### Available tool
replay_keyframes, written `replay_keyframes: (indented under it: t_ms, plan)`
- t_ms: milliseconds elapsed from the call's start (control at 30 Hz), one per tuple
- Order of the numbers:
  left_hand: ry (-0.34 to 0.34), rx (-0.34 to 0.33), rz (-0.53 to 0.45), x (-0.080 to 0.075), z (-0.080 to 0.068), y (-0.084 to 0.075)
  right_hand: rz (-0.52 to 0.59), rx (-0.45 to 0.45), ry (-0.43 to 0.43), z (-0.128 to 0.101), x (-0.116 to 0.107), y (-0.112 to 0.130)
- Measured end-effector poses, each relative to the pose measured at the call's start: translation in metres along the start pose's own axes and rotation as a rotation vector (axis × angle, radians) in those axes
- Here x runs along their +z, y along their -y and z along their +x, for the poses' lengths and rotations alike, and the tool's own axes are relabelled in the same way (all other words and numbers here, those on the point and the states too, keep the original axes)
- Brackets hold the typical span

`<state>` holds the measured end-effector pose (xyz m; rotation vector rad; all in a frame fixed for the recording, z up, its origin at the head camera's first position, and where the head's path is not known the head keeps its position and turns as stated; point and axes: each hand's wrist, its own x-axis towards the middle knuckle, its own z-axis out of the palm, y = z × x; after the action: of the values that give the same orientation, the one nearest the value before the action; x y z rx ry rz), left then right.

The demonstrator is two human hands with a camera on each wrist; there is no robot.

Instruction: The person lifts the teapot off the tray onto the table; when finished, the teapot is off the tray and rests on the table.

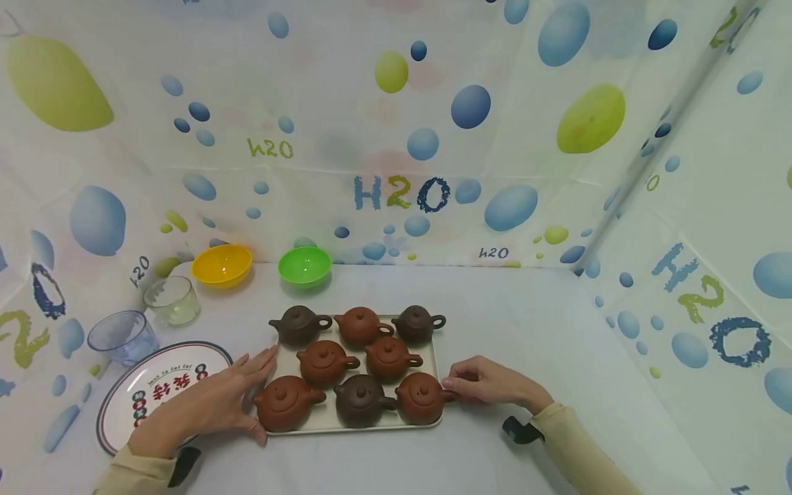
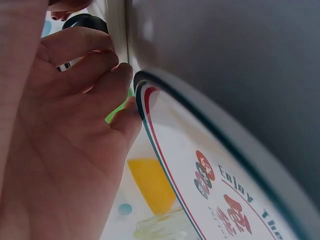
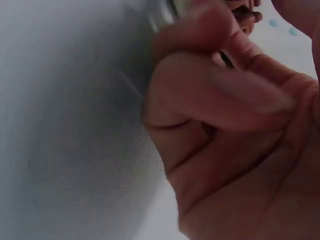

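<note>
A cream tray holds several small clay teapots, some reddish-brown, like the front-left teapot, and some dark brown, like the front-middle teapot. Along the tray's left side lies my left hand, fingers extended and touching the rim, thumb near the front corner. At the right side, my right hand grips the tray's edge with curled fingers, close to the handle of the front-right teapot. The right wrist view shows those bent fingers at the rim, mostly hiding what lies behind them.
Under the left forearm lies an oval white plate with a striped rim. Two glass cups stand behind it. A yellow bowl and a green bowl sit by the back wall, which is a printed curtain.
</note>
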<state>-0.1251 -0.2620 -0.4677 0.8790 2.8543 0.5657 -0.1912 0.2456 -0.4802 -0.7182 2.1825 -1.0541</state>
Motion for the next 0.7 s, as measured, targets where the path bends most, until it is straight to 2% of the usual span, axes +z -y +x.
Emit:
replay_keyframes:
  t_ms: [133,400,500,700]
  plan:
    - [-0.005,0.002,-0.016,0.002,0.000,0.001,0.121,0.062,0.086,-0.003,0.001,0.000]
    - [0.030,-0.050,-0.039,0.003,0.000,0.002,0.408,0.067,0.252,-0.009,0.009,0.007]
    - [0.036,-0.058,-0.042,0.003,-0.001,0.002,0.467,0.055,0.247,-0.008,0.015,0.007]
    - [0.046,-0.074,-0.057,0.000,0.000,0.001,0.471,0.011,0.120,-0.006,0.025,0.001]
